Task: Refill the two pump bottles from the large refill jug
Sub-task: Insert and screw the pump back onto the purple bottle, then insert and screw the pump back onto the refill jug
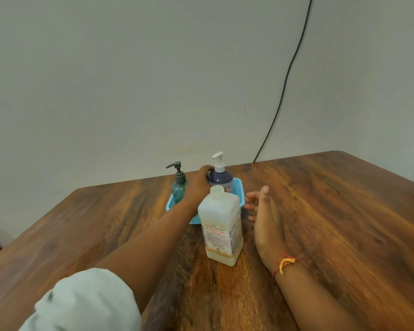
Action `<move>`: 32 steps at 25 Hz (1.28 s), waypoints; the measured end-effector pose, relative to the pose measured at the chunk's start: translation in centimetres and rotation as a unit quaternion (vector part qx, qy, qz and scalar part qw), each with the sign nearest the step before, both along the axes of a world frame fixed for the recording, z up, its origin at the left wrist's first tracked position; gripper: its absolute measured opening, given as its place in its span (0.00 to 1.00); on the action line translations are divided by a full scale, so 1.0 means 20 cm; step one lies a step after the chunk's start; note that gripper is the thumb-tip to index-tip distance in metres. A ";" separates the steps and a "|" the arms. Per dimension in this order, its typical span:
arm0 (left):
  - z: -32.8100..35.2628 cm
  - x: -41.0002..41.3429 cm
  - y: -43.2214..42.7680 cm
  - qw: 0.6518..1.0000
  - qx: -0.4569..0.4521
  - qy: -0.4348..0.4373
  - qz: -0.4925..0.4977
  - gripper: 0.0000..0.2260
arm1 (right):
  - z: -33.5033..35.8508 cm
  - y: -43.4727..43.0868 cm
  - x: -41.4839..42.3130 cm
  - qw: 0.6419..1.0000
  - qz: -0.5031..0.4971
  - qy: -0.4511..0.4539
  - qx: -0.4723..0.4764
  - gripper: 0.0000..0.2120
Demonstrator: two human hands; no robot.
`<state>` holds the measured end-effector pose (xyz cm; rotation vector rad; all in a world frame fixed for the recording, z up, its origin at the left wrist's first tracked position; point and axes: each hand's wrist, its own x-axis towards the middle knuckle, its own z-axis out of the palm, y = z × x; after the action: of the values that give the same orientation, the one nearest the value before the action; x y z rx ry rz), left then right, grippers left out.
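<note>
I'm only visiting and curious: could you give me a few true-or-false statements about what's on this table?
1. The white square plastic refill jug lies on its side. False: it stands upright with its cap on.
2. The left hand grips the dark blue round pump bottle. True.
3. The green clear pump bottle stands in the light blue plastic basket. True.
4. The right hand holds the jug. False: it is open beside the jug, holding nothing.

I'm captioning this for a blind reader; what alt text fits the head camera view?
A person's left hand grips a dark pump bottle standing in a blue tray beside a green pump bottle. A capped white refill jug stands in front on the wooden table, and the right hand is open beside it.
</note>
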<state>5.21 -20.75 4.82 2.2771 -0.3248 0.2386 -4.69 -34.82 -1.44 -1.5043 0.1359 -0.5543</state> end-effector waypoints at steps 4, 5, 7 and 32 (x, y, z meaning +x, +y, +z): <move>-0.01 0.00 0.00 1.000 0.028 0.008 0.009 0.28 | -0.01 0.01 -0.01 1.000 0.016 -0.003 -0.023 0.36; 0.00 0.00 0.00 0.999 0.047 0.010 0.008 0.28 | -0.01 0.01 -0.01 0.999 0.019 -0.004 -0.026 0.36; 0.02 0.00 0.01 0.995 0.104 0.008 -0.004 0.27 | 0.00 0.01 -0.02 0.999 0.022 -0.010 -0.031 0.36; -0.28 -0.54 0.82 0.965 0.193 0.055 0.169 0.22 | 0.01 0.07 -0.11 0.963 0.171 -0.114 -0.177 0.36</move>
<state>-5.66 -4.40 -0.76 2.7143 0.0910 0.2357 -6.99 -33.50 -1.34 -1.7487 -0.4160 -0.4820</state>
